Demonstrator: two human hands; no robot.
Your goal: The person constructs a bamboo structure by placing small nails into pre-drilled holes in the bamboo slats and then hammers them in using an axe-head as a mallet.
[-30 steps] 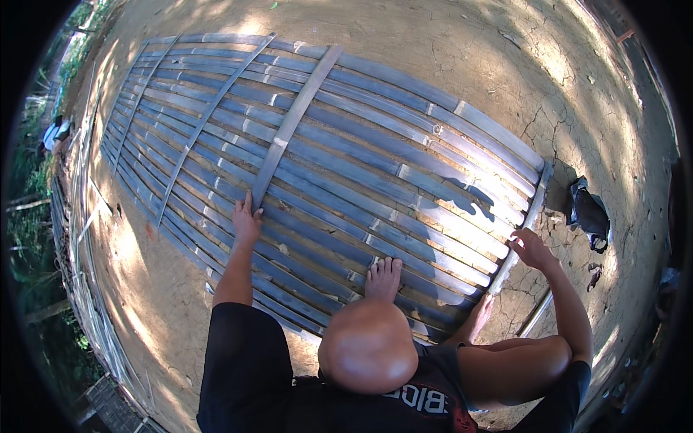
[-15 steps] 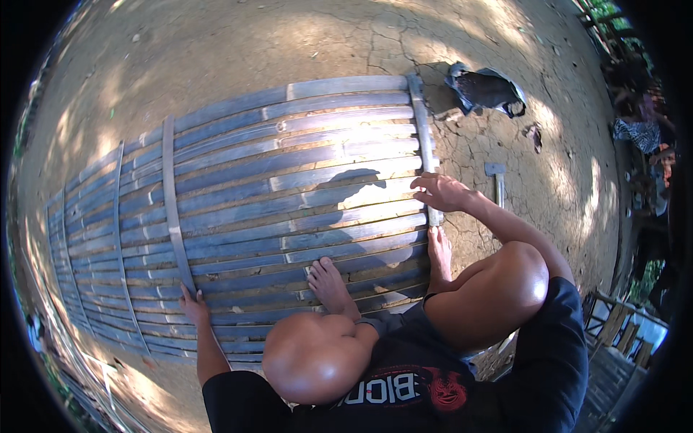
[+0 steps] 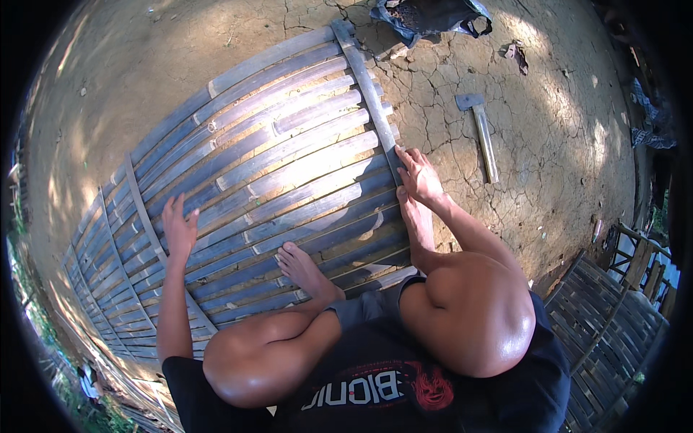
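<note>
A panel of split bamboo slats [image 3: 238, 177] lies on the ground beneath me, with thin crosspieces laid over it. My left hand [image 3: 180, 227] is over the slats beside the middle crosspiece [image 3: 141, 202], fingers apart and holding nothing. At the right end, my right hand [image 3: 421, 177] reaches to the end crosspiece [image 3: 369, 94], its fingertips at the strip's edge near my right foot [image 3: 416, 220]. Those fingers are slightly bent and apart, not wrapped round the strip. My left foot [image 3: 307, 270] is on the slats.
A hatchet-like tool [image 3: 485, 141] with a grey head and wooden handle lies on cracked earth to the right. Beyond the panel's far right corner sits a dark plastic bag [image 3: 433, 20], open at the top. A woven bamboo panel [image 3: 606, 339] stands at the lower right.
My left hand has come off the middle crosspiece and moved farther out over the slats. My right hand stays by the end crosspiece, now nearer my foot. The view has shifted and turned.
</note>
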